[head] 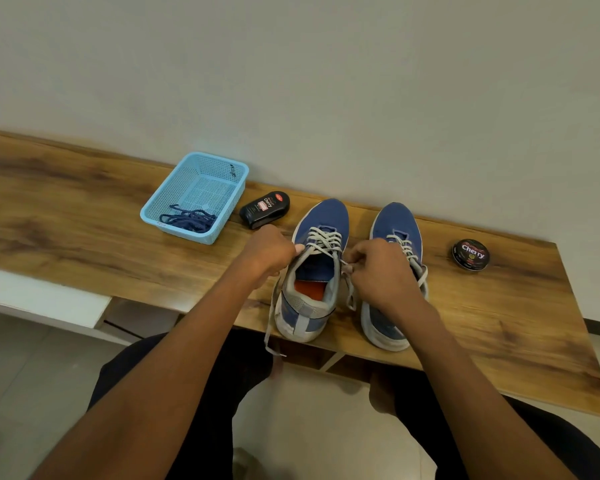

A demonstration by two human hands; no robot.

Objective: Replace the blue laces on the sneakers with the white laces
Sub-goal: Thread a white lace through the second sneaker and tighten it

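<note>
Two blue sneakers stand side by side on the wooden table, toes toward the wall. White laces (323, 240) cross the eyelets of the left sneaker (317, 271). My left hand (268, 251) grips one end of the lace at the shoe's left collar; that end trails down past the table edge. My right hand (378, 271) pinches the other lace end at the shoe's right collar. The right sneaker (397, 230) also carries white laces and is partly hidden behind my right hand. Blue laces (189, 220) lie bunched in a light blue basket (174, 192).
A black shoe-polish applicator (264, 209) lies between the basket and the left sneaker. A round polish tin (471, 254) sits right of the shoes. The wall runs close behind the table (84, 216). My knees are under the front edge.
</note>
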